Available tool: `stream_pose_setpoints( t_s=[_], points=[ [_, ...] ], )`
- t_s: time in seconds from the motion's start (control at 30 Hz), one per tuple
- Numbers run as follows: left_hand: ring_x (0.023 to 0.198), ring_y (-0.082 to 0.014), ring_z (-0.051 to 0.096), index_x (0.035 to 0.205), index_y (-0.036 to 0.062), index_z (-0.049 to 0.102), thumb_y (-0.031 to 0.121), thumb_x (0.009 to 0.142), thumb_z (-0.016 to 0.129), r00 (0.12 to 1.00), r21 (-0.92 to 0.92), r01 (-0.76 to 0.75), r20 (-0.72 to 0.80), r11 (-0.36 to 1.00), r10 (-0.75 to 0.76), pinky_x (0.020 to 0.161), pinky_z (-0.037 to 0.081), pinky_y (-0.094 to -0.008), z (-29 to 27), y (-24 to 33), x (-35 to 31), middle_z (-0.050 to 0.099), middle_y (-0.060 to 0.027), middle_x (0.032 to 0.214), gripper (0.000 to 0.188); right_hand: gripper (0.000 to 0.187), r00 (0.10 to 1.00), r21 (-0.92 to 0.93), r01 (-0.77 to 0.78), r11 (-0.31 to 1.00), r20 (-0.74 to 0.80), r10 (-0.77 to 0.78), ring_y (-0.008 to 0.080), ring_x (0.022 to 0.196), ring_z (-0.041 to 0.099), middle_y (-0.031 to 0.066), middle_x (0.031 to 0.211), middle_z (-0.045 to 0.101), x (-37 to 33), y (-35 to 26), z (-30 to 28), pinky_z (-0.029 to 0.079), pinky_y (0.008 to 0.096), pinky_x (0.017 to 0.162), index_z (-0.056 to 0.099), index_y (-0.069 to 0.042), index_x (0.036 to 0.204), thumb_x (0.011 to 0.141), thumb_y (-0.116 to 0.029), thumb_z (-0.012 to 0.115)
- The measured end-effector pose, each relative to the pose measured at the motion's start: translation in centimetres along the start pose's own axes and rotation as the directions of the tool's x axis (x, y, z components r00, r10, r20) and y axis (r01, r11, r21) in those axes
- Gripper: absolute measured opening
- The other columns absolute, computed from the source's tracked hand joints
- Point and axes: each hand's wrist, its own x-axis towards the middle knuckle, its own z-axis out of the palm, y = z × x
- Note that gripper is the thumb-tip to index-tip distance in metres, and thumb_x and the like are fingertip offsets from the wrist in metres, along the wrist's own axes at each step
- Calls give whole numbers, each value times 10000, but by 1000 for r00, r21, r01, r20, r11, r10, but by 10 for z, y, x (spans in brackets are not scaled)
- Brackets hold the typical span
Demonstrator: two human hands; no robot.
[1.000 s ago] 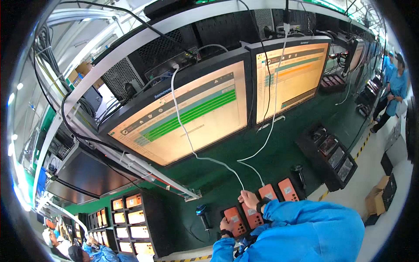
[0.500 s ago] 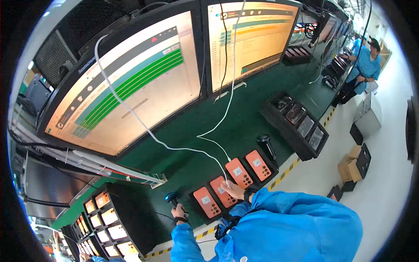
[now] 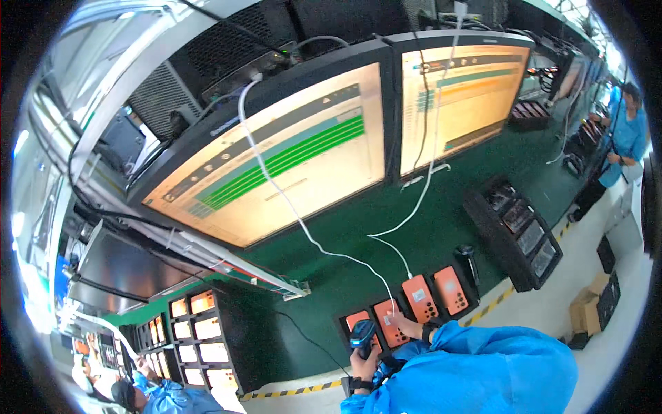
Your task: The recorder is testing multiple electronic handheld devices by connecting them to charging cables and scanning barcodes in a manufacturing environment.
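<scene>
My left hand [image 3: 364,366] grips a black barcode scanner [image 3: 362,334] with a blue-lit head. It hangs above the leftmost of several coral-coloured phones [image 3: 357,319], hiding part of that phone. The phones lie face down in a row in a black tray [image 3: 472,298]. Over the second phone [image 3: 389,336] lies my right hand [image 3: 407,327], its fingertips closed at the end of a white cable [image 3: 352,257]. Another white cable [image 3: 393,238] runs to the top of the third phone [image 3: 418,297]. The fourth phone [image 3: 450,290] has no cable on it.
Two lit monitors [image 3: 296,162] stand behind the green bench. A second scanner [image 3: 467,257] and a black rack of phones [image 3: 476,207] are to the right. A rack of bright-screened phones [image 3: 207,330] stands left. Co-workers are at the right [image 3: 624,131] and lower left [image 3: 172,397].
My left hand has brought the scanner from beside the tray to over the leftmost phone. My right hand stays at the second phone. The whole view has shifted, showing more at the left.
</scene>
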Motion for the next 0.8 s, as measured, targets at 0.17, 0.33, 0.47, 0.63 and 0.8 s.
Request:
stream_pose_setpoints(
  t_s=[0.17, 0.33, 0.47, 0.63, 0.8],
  points=[
    [472, -83, 512, 870, 30, 585, 140, 804, 704, 998, 28, -35, 47, 999, 34, 419, 388, -232, 9, 20, -11, 571, -12, 616, 174, 665, 995, -89, 11, 996, 99, -3, 226, 1310, 277, 157, 1398, 310, 15, 15, -7, 184, 340, 1098, 256, 56, 1367, 980, -484, 285],
    [534, -90, 549, 915, 36, 614, 141, 807, 687, 995, 91, -76, 66, 993, 70, 485, 430, -251, 3, -31, 11, 613, -28, 682, 168, 580, 991, 64, 73, 995, -121, -65, 234, 1120, 355, 148, 1202, 374, -13, -46, -2, 270, 344, 991, 321, 40, 1242, 969, -471, 337],
    [648, -111, 609, 940, 19, 633, 156, 800, 686, 994, 244, -97, 77, 965, 81, 600, 486, -279, 9, -13, -2, 660, -57, 763, 203, 508, 957, 229, 180, 957, -268, -116, 209, 987, 438, 107, 1052, 431, -15, -42, 6, 351, 339, 930, 419, 10, 1096, 959, -478, 386],
    [693, -125, 628, 929, 17, 641, 155, 788, 691, 993, 175, -78, 101, 982, 61, 627, 494, -278, 6, -25, -1, 670, -60, 778, 203, 588, 967, 135, 142, 981, -232, -108, 178, 1096, 428, 113, 1143, 430, -20, -47, 0, 340, 329, 989, 351, 31, 1181, 937, -497, 431],
    [571, -103, 582, 948, 35, 623, 115, 760, 714, 991, 190, -67, 126, 980, 44, 521, 475, -261, 0, -54, 9, 648, -34, 779, 223, 645, 973, 248, 136, 959, -214, -82, 161, 1011, 432, 99, 1084, 439, -32, -77, -3, 373, 319, 920, 312, 30, 1216, 909, -506, 497]
  ],
)
